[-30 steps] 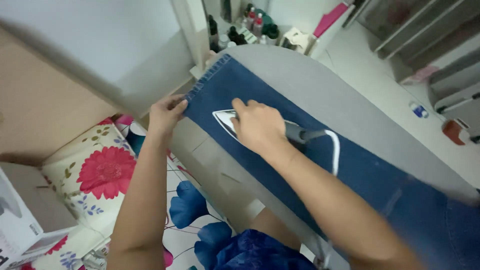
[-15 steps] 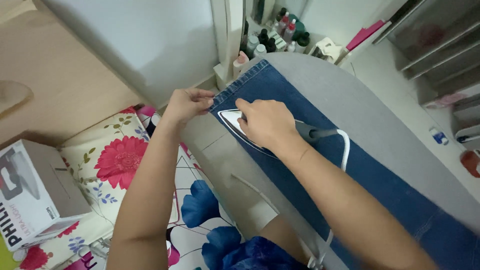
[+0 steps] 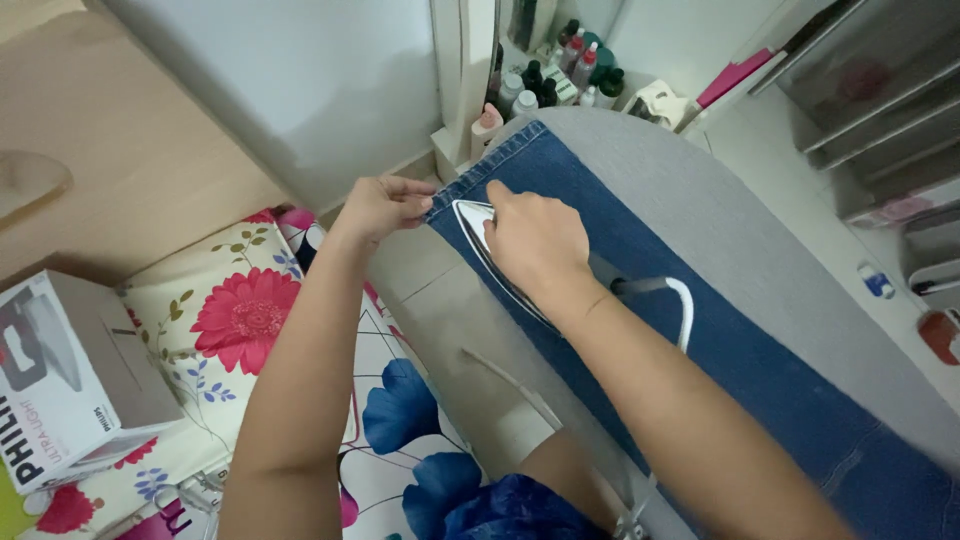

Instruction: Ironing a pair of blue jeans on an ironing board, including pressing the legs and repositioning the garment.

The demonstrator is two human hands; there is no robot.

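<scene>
Right hand [image 3: 535, 240] wrapped on iron [image 3: 480, 232], nose toward hem — left hand [image 3: 378, 207] pinching jeans [image 3: 700, 340] hem edge just beside it; leg runs lengthwise along board [image 3: 720, 200].

Jeans [image 3: 700, 330] on ironing board [image 3: 760, 230]; iron [image 3: 490, 250] on jeans; bottles [image 3: 560, 70] behind board; box [image 3: 70, 380] far left.

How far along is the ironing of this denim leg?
Done: the jeans leg lies flat along the ironing board. In hand: the right hand presses the iron near the hem, while the left hand pinches the hem edge taut. Left: the stretch toward the person, untouched by the iron now.
</scene>
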